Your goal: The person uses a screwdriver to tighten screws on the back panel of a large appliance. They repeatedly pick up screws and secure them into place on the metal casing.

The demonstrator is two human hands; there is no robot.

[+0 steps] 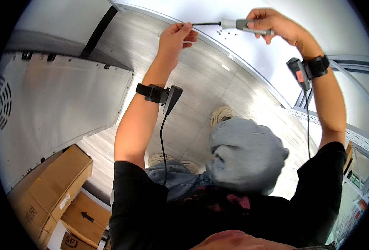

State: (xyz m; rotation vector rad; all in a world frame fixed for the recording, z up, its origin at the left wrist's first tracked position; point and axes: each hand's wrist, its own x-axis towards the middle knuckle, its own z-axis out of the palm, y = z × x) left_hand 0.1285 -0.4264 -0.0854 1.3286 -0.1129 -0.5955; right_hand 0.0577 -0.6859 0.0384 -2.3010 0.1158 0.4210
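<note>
A screwdriver (229,24) with a grey handle and a dark shaft lies level across the top of the view, pointing left. Wrapped round its handle is my right hand (274,24). My left hand (176,41) pinches at the shaft's tip between thumb and forefinger; whether a small part sits there too is hidden by the fingers. Several small dark pieces, which look like screws (227,34), are scattered on a white surface (259,54) just below the screwdriver.
At left stands a large metal panel (68,96) with a round vent. Cardboard boxes (55,183) are stacked at lower left. Black devices (174,100) with cables are strapped to both wrists. A metal frame (361,139) runs along the right, and wood-look flooring (197,83) lies below.
</note>
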